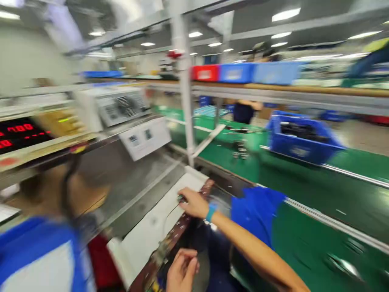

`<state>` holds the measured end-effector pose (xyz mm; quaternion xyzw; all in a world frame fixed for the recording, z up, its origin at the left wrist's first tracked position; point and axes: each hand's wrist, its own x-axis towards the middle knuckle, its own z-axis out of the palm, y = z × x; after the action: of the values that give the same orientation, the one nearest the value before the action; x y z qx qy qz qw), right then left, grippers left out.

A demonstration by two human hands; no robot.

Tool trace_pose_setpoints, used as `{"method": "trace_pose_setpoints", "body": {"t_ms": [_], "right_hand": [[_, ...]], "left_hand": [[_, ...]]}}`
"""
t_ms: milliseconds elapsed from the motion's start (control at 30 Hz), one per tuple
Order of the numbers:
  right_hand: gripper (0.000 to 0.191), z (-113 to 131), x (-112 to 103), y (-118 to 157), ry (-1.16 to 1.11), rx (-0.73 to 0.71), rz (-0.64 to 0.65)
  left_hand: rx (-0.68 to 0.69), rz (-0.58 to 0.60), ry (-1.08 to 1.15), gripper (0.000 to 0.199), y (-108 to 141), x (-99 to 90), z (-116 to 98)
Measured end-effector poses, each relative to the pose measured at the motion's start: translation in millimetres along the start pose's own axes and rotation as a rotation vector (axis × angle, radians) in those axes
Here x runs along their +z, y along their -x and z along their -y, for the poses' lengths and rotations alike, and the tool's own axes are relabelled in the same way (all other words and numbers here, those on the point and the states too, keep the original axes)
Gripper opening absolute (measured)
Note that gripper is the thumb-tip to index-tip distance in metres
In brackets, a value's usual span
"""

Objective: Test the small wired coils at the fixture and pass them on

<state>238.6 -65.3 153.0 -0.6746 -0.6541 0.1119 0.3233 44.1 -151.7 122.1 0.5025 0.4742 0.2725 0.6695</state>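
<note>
Ceiling lights (286,15) over green worktop (294,239)

The scene is viewed from head height by one head-worn camera, faced forward and down. The left hand (182,271) is caught close up at the bottom edge, the right hand (194,203) slightly farther off, just below centre; distant ceiling lights (286,15) are taken in along the top.

Bare right forearm (247,242) with a teal wristband (210,211), possibly a watch strap
</note>
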Motion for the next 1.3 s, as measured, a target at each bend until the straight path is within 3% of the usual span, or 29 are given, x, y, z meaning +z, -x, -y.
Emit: {"method": "trace_pose_setpoints", "body": {"t_ms": [133, 200, 300, 433, 533, 700, 967, 1167, 1300], "right_hand": [[0.036, 1, 75, -46, -0.116, -0.030, 0.088], [0.034, 2, 105, -59, -0.130, -0.068, 0.159], [0.032, 9, 144, -69, -0.142, -0.108, 0.262], [0.029, 19, 180, -72, -0.120, -0.123, 0.359], [0.028, 23, 188, -71, -0.064, -0.123, 0.388], [0.030, 31, 178, -74, 0.126, -0.122, 0.441], [0.062, 59, 180, -83, 0.390, -0.038, 0.459], [0.066, 54, 181, -81, 0.407, 0.002, 0.449], [0.066, 48, 186, -82, 0.412, 0.017, 0.494]], "left_hand": [[0.172, -0.202, 0.102, 0.045, -17, -53.6, -6], [0.188, -0.345, 0.157, 0.047, -26, -74.3, -10], [0.158, -0.463, 0.228, 0.052, -34, -95.8, -9], [0.146, -0.488, 0.242, 0.050, -43, -111.1, -2], [0.160, -0.512, 0.218, 0.047, -47, -114.6, 1], [0.160, -0.530, 0.226, 0.048, -56, -111.8, 0], [0.121, -0.466, 0.351, 0.049, -75, -107.5, -16], [0.076, -0.367, 0.453, 0.048, -82, -105.5, -20], [0.093, -0.358, 0.322, 0.044, -88, -101.4, -16]]}}
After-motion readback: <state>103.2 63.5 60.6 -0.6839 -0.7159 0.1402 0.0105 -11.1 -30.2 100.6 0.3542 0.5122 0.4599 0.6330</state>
